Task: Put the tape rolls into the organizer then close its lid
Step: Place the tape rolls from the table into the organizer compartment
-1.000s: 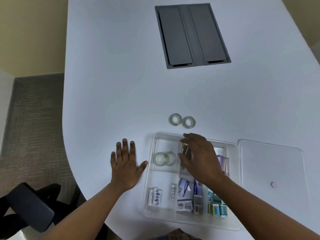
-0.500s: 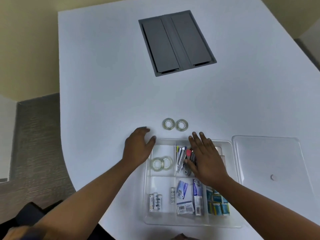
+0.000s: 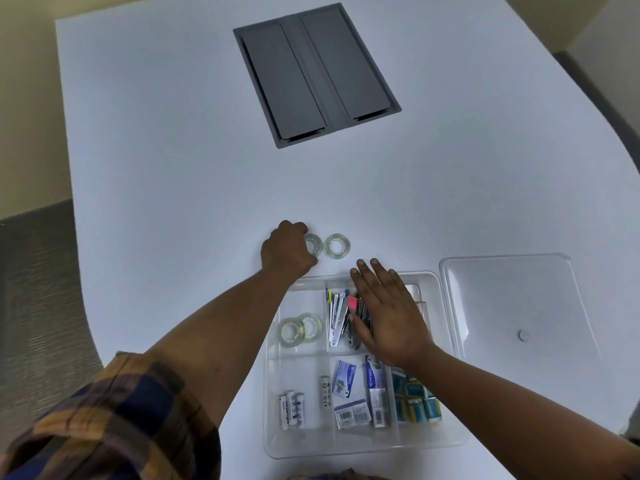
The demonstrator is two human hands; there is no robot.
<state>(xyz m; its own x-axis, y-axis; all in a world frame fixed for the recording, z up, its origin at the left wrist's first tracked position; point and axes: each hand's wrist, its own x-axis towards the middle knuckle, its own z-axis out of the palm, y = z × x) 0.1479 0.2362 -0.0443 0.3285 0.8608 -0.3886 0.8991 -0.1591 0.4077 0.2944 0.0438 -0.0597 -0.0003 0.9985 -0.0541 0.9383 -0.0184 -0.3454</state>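
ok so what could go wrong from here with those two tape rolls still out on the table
The left hand is closing on the nearer clear tape roll, which sits close beside the second clear roll; a loose grab could knock that one away. The right hand lies flat over the clear plastic organizer, so it may block the drop.

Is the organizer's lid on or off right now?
Off. The clear lid lies flat on the table right of the open organizer.
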